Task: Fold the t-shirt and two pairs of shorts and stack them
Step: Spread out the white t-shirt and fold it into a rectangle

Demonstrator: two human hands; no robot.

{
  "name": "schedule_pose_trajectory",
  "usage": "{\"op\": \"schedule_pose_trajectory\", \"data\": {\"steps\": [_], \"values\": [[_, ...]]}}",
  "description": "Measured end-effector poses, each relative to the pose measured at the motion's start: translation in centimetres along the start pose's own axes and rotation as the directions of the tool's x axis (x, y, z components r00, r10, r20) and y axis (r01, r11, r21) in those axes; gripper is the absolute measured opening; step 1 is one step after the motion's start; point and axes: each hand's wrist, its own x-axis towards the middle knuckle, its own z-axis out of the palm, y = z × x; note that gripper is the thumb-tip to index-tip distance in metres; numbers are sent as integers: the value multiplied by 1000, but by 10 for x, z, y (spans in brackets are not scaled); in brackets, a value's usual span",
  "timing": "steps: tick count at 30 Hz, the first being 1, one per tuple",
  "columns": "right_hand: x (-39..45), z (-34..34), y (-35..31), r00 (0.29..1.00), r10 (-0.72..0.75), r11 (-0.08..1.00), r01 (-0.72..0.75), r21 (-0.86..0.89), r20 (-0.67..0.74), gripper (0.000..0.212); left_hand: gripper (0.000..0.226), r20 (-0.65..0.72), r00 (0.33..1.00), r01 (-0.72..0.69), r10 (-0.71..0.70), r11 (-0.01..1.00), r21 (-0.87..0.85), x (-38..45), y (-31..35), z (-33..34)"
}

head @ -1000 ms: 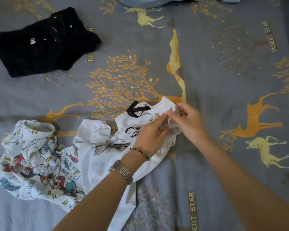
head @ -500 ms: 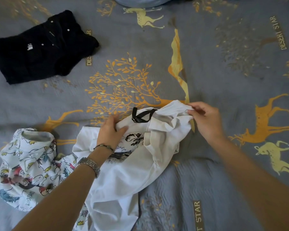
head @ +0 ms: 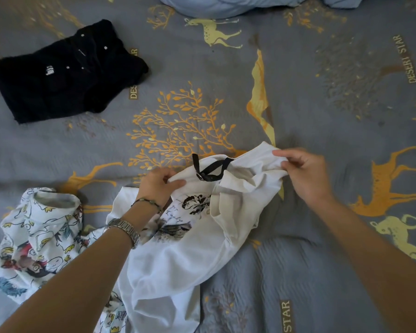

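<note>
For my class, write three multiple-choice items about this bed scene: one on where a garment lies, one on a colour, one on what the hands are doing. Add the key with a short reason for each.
1. Where do the black shorts lie?
A. Far left of the bedspread, apart from the other clothes
B. Under the white t-shirt
C. In the right hand

2. What colour is the buckled strap at the t-shirt's neck?
A. Orange
B. Black
C. Blue

3. What are the hands doing?
A. Both lie flat on the bedspread
B. Only the left holds cloth
C. Each pinches the top edge of the white t-shirt

Key: 1 A, they sit alone at the upper left. 2 B, the strap is dark against white cloth. 3 C, the left hand and right hand both pinch fabric, one at each side.
</note>
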Motion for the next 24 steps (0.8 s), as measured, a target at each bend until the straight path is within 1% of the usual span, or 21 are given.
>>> {"op": "schedule_pose_trajectory", "data": {"steps": [3,6,8,9,12,13,16,17,19,21,24], "values": [[14,-2,-3,1000,6,1000,-5,16,-25,40,13,-100,994,-44,38,997,-61,11,9,-11],[30,2,-9,999,10,1000,-9,29,-46,36,15,-188,977,-114,101,992,-62,26,20,-24],[39,9,-14,998,28,997,-24,68,-51,31,16,-251,959,-147,129,988,-55,38,30,-32],[44,13,-17,998,37,996,-34,82,-40,33,17,-286,950,-150,129,987,-53,44,36,-36],[59,25,-21,997,62,997,-64,52,40,51,17,-352,929,-138,112,989,-48,64,48,-43],[65,27,-20,995,66,998,-68,17,75,55,17,-351,931,-125,103,991,-40,69,48,-44],[73,31,-7,982,63,984,-32,-178,175,62,23,-297,954,-59,47,998,-33,77,40,-41],[73,33,-1,979,57,975,-12,-220,197,62,26,-283,958,-65,52,997,-37,76,36,-39],[70,34,11,976,52,960,9,-279,211,59,31,-278,955,-122,103,991,-54,63,30,-36],[64,34,17,986,18,944,38,-327,164,52,32,-261,958,-152,120,983,-105,40,23,-35],[45,35,9,995,-100,927,87,-365,-16,38,29,-226,964,-174,143,977,-123,-7,6,-33]]}}
